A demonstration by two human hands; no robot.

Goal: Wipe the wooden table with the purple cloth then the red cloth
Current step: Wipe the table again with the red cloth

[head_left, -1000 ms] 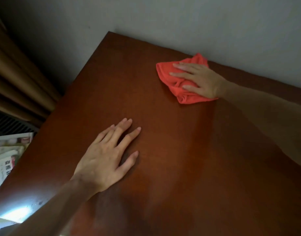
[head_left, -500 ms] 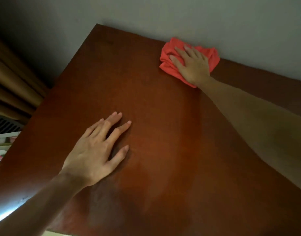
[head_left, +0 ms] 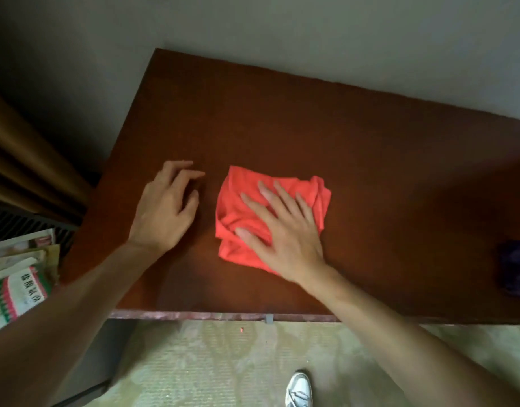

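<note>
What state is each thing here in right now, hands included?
red cloth: crumpled, flat on the table, under the right hand
right hand: open, palm pressing the red cloth
left hand: empty, fingers curled, on the table
purple cloth: bunched, untouched, at the table's right edge
wooden table: otherwise bare

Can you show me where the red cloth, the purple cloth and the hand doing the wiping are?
red cloth (head_left: 238, 198): head view, on its bare upper left part.
purple cloth (head_left: 517, 268): head view, on the dark bundle at the table's right edge.
right hand (head_left: 285, 233): head view, on the back of the hand, flat on the red cloth.
</note>
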